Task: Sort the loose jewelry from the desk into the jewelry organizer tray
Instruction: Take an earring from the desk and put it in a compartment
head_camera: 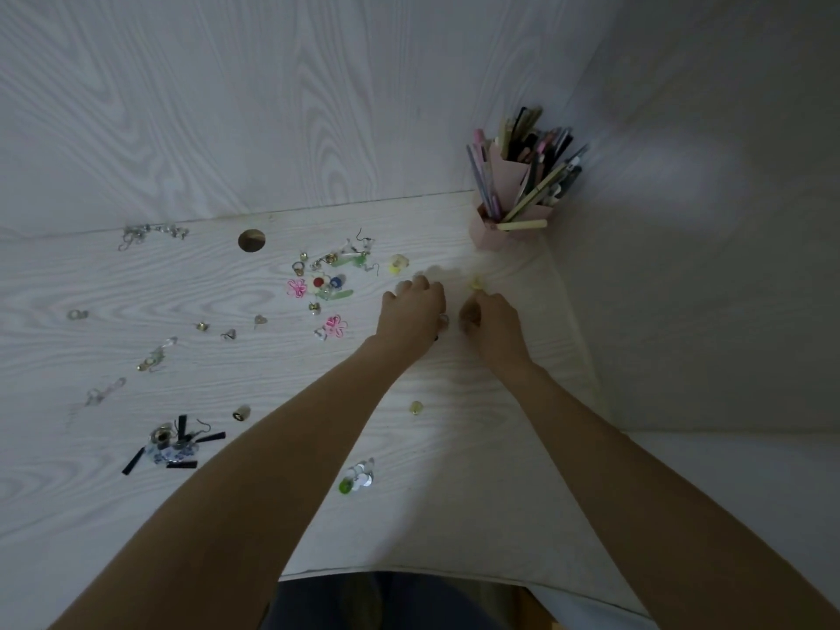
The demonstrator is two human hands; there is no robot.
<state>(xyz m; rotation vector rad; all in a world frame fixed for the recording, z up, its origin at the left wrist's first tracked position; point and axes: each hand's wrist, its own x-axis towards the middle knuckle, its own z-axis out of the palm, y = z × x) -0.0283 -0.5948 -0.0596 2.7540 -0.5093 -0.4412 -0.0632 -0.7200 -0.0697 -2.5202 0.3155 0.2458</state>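
Both hands [411, 313] outstretched, fingers [472, 313] curled.

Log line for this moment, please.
phase: picking | left hand: over desk, grip unclear | right hand: pinching yellow piece | tray: not visible

Both hands reach to the far right of the pale desk [136, 284], the left hand [413, 311] palm down beside the curled right hand [493, 322], loose jewelry [318, 284] scattered left, pen holder [509, 220] beyond.
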